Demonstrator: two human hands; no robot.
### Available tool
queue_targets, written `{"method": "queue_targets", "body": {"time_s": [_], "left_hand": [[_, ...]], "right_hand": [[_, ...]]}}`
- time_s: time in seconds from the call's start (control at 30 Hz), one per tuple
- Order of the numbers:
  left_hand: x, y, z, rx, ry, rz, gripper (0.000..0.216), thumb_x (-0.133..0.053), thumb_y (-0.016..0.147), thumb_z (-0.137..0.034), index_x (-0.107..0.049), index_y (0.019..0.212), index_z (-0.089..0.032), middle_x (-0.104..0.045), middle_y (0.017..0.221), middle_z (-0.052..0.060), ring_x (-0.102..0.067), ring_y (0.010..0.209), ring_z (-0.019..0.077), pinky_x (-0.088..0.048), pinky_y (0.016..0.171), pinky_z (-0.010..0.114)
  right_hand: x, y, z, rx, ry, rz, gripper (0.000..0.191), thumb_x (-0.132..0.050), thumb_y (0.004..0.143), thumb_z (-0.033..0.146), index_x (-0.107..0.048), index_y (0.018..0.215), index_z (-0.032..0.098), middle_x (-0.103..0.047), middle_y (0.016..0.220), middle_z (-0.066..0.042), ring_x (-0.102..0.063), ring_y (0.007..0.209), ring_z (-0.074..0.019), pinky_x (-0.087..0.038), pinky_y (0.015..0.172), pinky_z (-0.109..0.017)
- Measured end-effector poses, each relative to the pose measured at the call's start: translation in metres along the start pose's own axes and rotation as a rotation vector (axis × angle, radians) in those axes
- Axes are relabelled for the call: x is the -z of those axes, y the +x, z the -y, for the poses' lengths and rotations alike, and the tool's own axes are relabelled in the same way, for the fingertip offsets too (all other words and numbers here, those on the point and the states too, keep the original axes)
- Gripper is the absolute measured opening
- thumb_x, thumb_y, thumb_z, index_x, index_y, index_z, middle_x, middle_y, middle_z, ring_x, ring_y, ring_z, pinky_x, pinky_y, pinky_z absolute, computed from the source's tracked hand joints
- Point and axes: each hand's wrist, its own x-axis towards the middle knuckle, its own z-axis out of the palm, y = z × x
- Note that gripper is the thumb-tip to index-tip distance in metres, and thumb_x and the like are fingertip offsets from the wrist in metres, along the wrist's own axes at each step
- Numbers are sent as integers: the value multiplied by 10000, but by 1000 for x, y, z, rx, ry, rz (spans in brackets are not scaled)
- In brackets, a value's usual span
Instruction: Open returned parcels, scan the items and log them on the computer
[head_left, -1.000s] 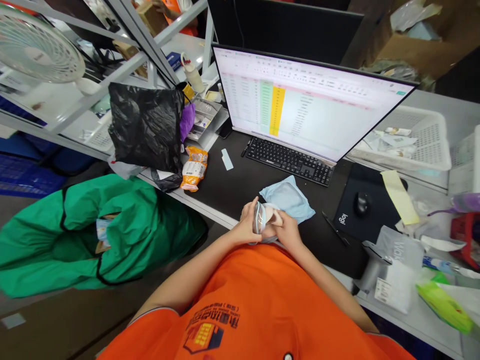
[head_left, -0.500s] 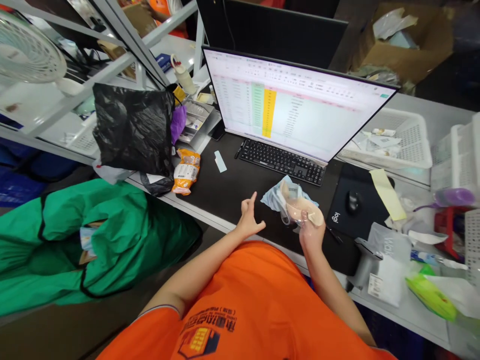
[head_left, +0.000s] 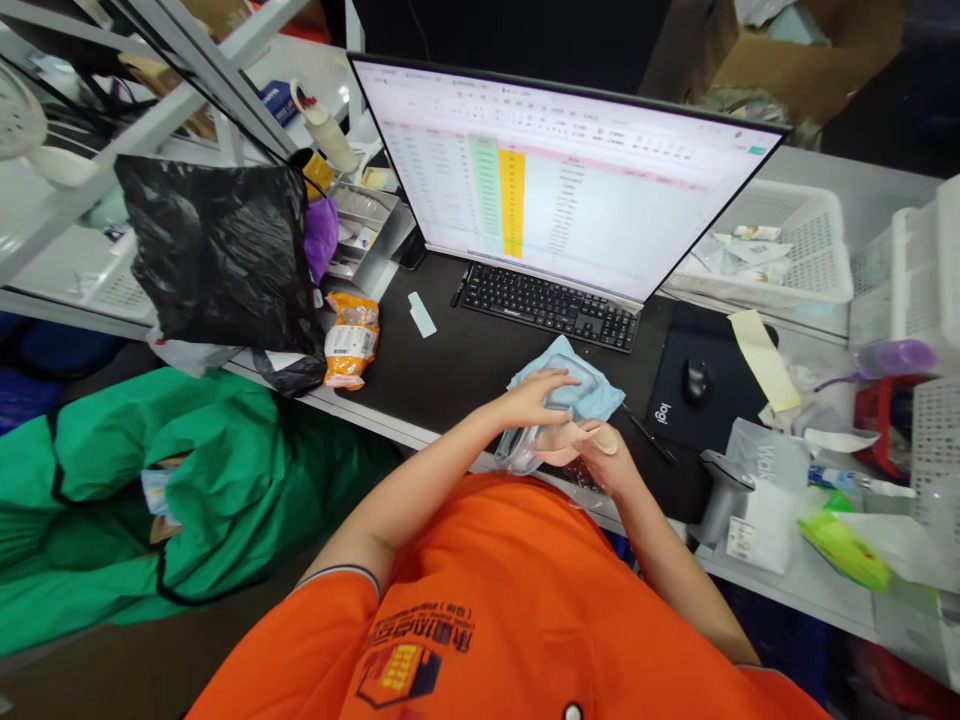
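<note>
My right hand is closed on a flesh-coloured pad in a clear plastic wrapper, held just above the black desk mat near its front edge. My left hand lies with fingers stretched out on a light blue packet that rests flat on the mat, in front of the keyboard. The clear wrapper bulges out to the left below my left hand.
A wide monitor stands behind the keyboard. A mouse sits on a black pad to the right, with a pen beside it. A black bag, an orange snack packet and a green sack are on the left; white baskets are on the right.
My left hand, free and raised half a second ago, has come down onto the blue packet. My right hand has lowered the wrapped pad toward the desk's front edge. The view has shifted right.
</note>
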Motion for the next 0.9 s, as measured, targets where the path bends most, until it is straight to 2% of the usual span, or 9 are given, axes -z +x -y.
{"method": "queue_targets", "body": {"time_s": [0.03,0.1,0.23,0.37,0.5,0.6,0.67,0.77,0.9], "left_hand": [[-2,4,5,22,-19,88,566,-712,771,-365,-609,1307,-211,-600,1375,113,-546,1299,308,-420,1116,449],[-6,7,14,113,-20,150,570,-677,772,-333,-589,1310,-166,-651,1299,121,-610,1205,298,-470,1054,427],[-11,-11,11,309,186,-12,681,-609,781,-248,-457,1439,-161,-612,1355,153,-590,1228,317,-452,1049,460],[-3,-36,-24,435,573,-179,527,-570,808,-273,-576,1314,-126,-662,1165,182,-623,1124,364,-458,975,498],[21,-51,-44,692,774,-159,269,-531,863,-272,-694,992,-101,-702,933,194,-691,913,363,-505,825,462],[29,-64,-40,864,788,-143,238,-460,919,-216,-677,941,-120,-714,866,172,-715,851,348,-514,696,393],[22,-76,-36,868,799,-225,266,-403,971,-230,-651,1002,-138,-718,899,152,-720,825,326,-503,651,359],[-5,-98,-31,819,764,-364,298,-345,1020,-280,-610,1091,-165,-720,1002,136,-719,778,286,-486,616,330],[-36,-120,-22,746,696,-405,325,-303,1025,-270,-591,1128,-159,-730,910,126,-713,697,264,-462,580,312]], "right_hand": [[0,-3,-2,-12,7,-19,437,-871,612,461,-658,870,180,-705,747,-25,-660,660,-194,-572,644,-346],[3,-7,-6,-17,34,-98,455,-842,637,480,-650,924,184,-712,779,-34,-678,701,-210,-585,676,-369],[9,-13,-12,19,107,-305,465,-726,703,569,-629,992,218,-733,971,-76,-707,929,-253,-593,853,-434],[8,-17,-14,23,133,-391,467,-748,674,542,-638,994,219,-730,1007,-92,-699,964,-267,-584,899,-456],[-2,-13,-9,3,122,-341,433,-747,725,522,-663,998,197,-729,1015,-91,-695,962,-250,-573,916,-439],[-14,-8,-8,-44,111,-237,478,-795,702,492,-675,1047,185,-729,1053,-91,-691,972,-242,-561,941,-441],[-20,-9,-11,-111,114,-157,501,-825,659,493,-679,1024,182,-734,1013,-91,-702,923,-248,-583,890,-457],[-19,-13,-21,-225,114,-65,429,-813,648,508,-678,877,171,-737,905,-104,-714,856,-261,-605,823,-481],[12,-13,-25,-291,50,-80,386,-808,611,419,-681,888,181,-746,966,-120,-714,899,-272,-590,848,-512]]}}
